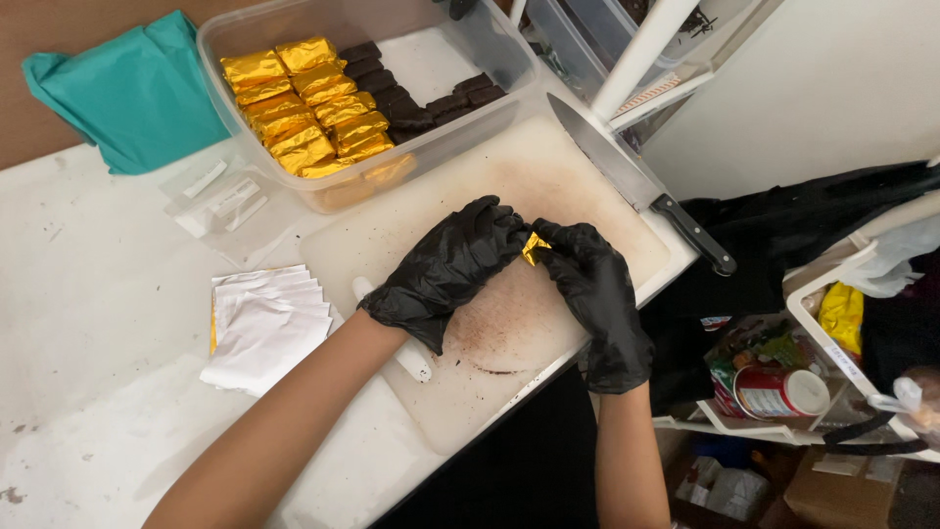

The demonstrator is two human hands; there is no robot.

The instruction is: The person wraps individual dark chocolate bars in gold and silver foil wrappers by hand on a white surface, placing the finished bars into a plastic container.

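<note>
Gloved hands, left hand point(450, 269) and right hand point(592, 284), pinch a gold-foil piece point(534, 247) above the stained cutting board point(587, 186); both grips closed. Foil may tear if pulled hard. Beyond, the knife point(636, 181) overhangs the counter point(88, 294) edge and could be knocked off.

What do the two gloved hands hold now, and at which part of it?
Both hands, left and right, pinch one small gold-foil piece between their fingertips, one at each side. Most of it is hidden by the gloves.
</note>
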